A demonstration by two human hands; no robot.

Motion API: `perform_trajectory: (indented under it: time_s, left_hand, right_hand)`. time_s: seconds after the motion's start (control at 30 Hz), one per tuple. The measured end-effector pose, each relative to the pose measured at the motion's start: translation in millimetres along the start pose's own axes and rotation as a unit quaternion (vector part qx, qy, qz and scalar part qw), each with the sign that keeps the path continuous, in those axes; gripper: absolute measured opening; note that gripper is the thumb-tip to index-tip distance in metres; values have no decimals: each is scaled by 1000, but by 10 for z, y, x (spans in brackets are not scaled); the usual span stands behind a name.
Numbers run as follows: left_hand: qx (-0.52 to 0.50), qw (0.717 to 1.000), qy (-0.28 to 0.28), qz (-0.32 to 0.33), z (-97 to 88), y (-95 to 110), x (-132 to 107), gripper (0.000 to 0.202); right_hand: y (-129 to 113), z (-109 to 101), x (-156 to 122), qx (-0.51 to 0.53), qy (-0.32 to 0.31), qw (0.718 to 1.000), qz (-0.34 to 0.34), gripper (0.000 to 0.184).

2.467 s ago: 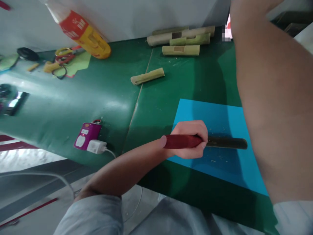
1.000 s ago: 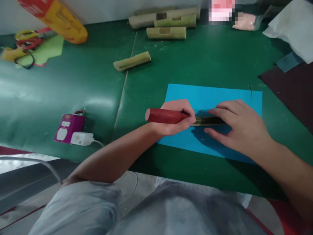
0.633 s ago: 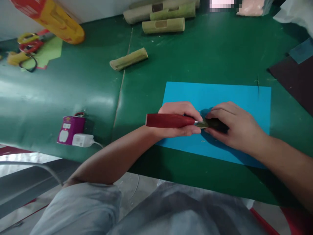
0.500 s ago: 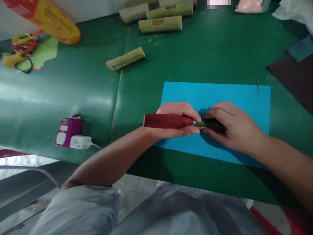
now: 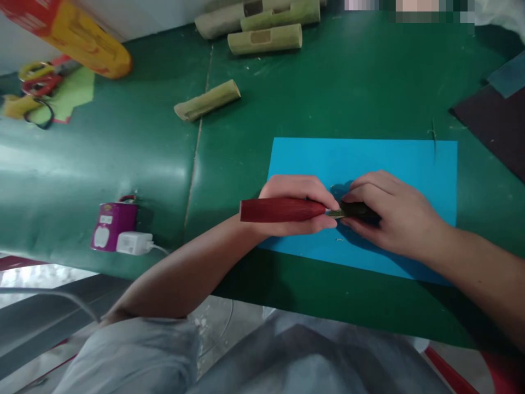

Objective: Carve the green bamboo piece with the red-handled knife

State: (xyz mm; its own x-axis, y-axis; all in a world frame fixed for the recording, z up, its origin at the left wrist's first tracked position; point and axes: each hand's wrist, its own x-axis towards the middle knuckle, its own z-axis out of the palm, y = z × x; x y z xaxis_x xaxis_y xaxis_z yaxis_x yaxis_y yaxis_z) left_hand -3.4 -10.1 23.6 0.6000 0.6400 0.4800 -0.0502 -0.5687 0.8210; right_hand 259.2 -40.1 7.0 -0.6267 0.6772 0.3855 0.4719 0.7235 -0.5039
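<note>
My left hand (image 5: 291, 187) is closed, and a carving tool with a dark red wooden handle (image 5: 283, 210) lies along its palm. Thumb and fingertips pinch near the tool's metal neck; the working tip is hidden or too small to make out. My right hand (image 5: 404, 213) is closed around a short dark-green bamboo piece (image 5: 356, 210), whose left end meets the tool and the left fingertips. Most of that piece is covered by my right fingers. Both hands are over a bright blue sheet (image 5: 353, 156) with a few small shavings on it.
Several bamboo tubes with cut-out slots (image 5: 266, 39) lie at the back, and one short tube (image 5: 207, 101) lies nearer. To the left are scissors (image 5: 39, 85), a yellow-and-red container (image 5: 90, 41), a purple box (image 5: 112, 224) and a white charger (image 5: 134, 243). A dark sheet (image 5: 494, 117) is at the right.
The view has shifted slightly. Both hands keep their holds, with the red handle and left hand a little lower in the picture; the tool still meets the bamboo piece.
</note>
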Motion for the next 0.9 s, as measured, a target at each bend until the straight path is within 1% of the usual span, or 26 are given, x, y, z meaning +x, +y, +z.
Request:
perform_trajectory:
  time_s: [0.3, 0.47, 0.6, 0.77, 0.9]
  left_hand:
    - [-24, 1000, 4, -8, -9, 9, -15, 13]
    - [-20, 1000, -1, -14, -8, 2, -15, 12]
    - [-12, 1000, 8, 3, 7, -23, -15, 15]
    - [22, 999, -10, 25, 29, -15, -4, 12]
    - [43, 999, 20, 20, 79, 15, -8, 12]
  right_hand:
    - [6, -9, -2, 8, -6, 1000, 11, 15]
    - [5, -20, 7, 20, -11, 1000, 14, 15]
    - [-6, -33, 13, 31, -24, 998, 39, 13]
    - [2, -39, 11, 39, -26, 998, 47, 14]
    - [4, -33, 11, 37, -15, 999, 33, 14]
